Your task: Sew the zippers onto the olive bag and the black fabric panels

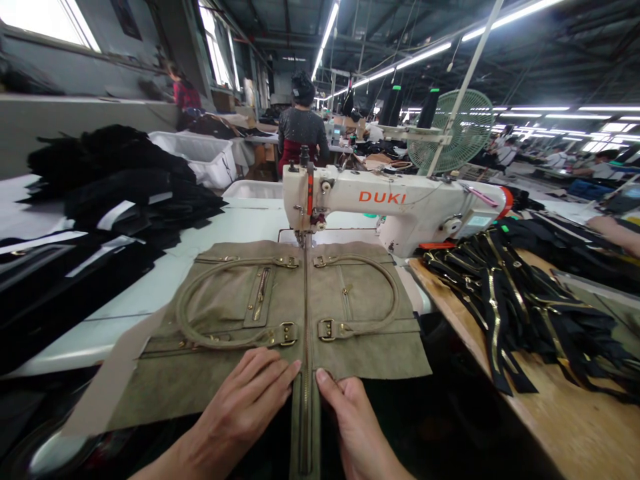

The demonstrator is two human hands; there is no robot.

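Two olive suede bag panels (235, 313) with handles, buckles and zip pockets lie flat on the sewing table, joined down the middle by a long olive zipper (305, 373). My left hand (245, 400) lies flat on the left panel beside the zipper, fingers stretched out. My right hand (350, 413) rests on the right panel's near edge, thumb along the zipper tape and fingers curled over the fabric edge. The zipper's far end sits under the needle of the white DUKI sewing machine (390, 200).
Stacks of black fabric pieces (115, 193) fill the table's left side. A heap of black zippers with gold teeth (520, 307) lies on the wooden bench (560, 413) at right. A fan (450, 130) stands behind the machine. A person (301, 127) works farther back.
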